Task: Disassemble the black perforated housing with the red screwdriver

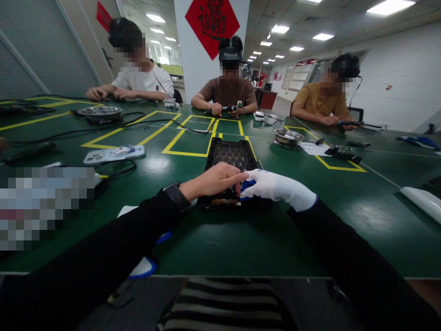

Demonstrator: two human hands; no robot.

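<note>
In front of me on the green table (213,239) lies a black plastic housing (231,154), open on top, with small parts and an orange-brown strip along its near end. My left hand (218,179), bare with a dark watch at the wrist, bends its fingers down over the near half of the housing. Its thumb reaches across to my right hand (263,184), which wears a white glove with a blue palm. The two hands meet at the fingertips above the housing. Whatever lies between their curled fingers is hidden.
Beside my left forearm a white and blue glove (143,267) lies at the table edge. A phone (115,154) and black cables lie left. Metal bowls (289,137) (99,112), black parts (344,154) and paper (314,148) sit farther off. Three people sit across the table.
</note>
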